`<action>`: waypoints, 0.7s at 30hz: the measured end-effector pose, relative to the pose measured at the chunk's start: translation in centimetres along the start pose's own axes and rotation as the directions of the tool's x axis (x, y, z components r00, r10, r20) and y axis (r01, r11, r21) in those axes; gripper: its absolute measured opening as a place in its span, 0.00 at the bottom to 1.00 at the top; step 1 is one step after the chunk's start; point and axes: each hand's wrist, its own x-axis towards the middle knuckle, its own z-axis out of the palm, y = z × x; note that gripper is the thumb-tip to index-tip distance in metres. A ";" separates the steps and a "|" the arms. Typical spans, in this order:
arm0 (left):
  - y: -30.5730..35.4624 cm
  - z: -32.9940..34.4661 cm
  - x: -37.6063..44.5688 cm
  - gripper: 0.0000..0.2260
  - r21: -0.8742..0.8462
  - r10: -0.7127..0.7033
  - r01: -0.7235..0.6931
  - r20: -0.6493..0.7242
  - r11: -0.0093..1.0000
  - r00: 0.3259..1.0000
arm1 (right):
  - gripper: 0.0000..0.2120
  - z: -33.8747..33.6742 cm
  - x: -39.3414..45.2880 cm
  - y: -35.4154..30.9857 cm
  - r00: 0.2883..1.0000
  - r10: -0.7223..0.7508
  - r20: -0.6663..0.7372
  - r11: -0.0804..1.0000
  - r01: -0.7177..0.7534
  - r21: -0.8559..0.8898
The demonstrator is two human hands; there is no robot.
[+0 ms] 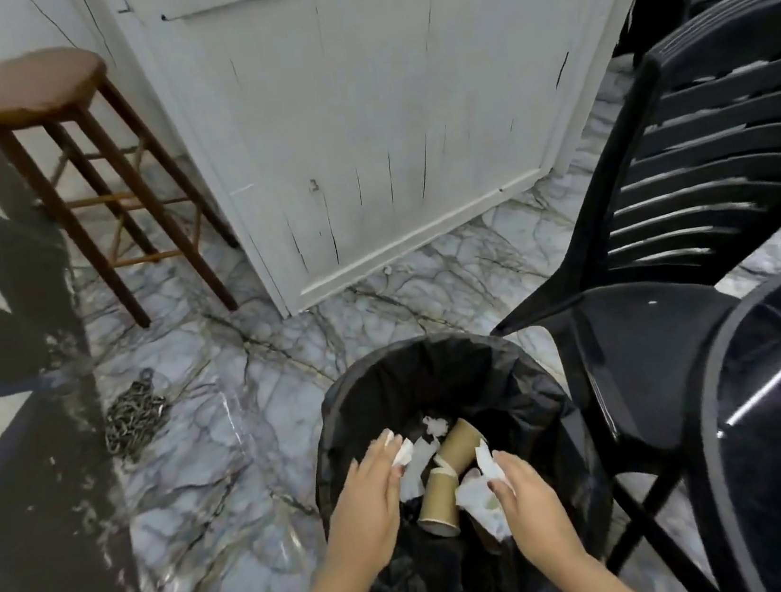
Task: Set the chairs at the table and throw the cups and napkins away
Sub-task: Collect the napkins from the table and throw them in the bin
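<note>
Below both hands (446, 487), binned cups (438, 500).

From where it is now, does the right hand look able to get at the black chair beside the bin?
Probably yes. The right hand hovers over the bin, and the black chair stands right beside it with nothing between. Its fingers do pinch a napkin, which should drop first.

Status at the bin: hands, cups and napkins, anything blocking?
Left hand and right hand over bin, each pinching napkin scraps. Cups already inside. Black chair beside bin, not blocking.
</note>
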 end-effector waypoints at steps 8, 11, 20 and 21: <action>-5.3 6.2 1.9 0.18 0.092 -0.020 0.010 0.103 0.996 0.994 | 0.20 6.1 4.6 6.0 1.000 0.020 0.020 0.999 -0.019 -0.033; -6.8 7.5 2.6 0.18 0.097 -0.034 0.023 0.112 0.995 0.993 | 0.20 7.5 6.0 7.1 0.999 0.025 0.021 0.999 -0.024 -0.030; -9.9 9.3 3.0 0.32 0.294 -0.107 0.052 0.175 0.955 0.979 | 0.45 9.4 7.0 9.1 0.977 0.119 0.178 0.911 -0.036 -0.411; -9.8 9.1 3.0 0.31 0.288 -0.104 0.050 0.175 0.956 0.979 | 0.45 9.2 6.9 8.9 0.977 0.119 0.175 0.914 -0.040 -0.403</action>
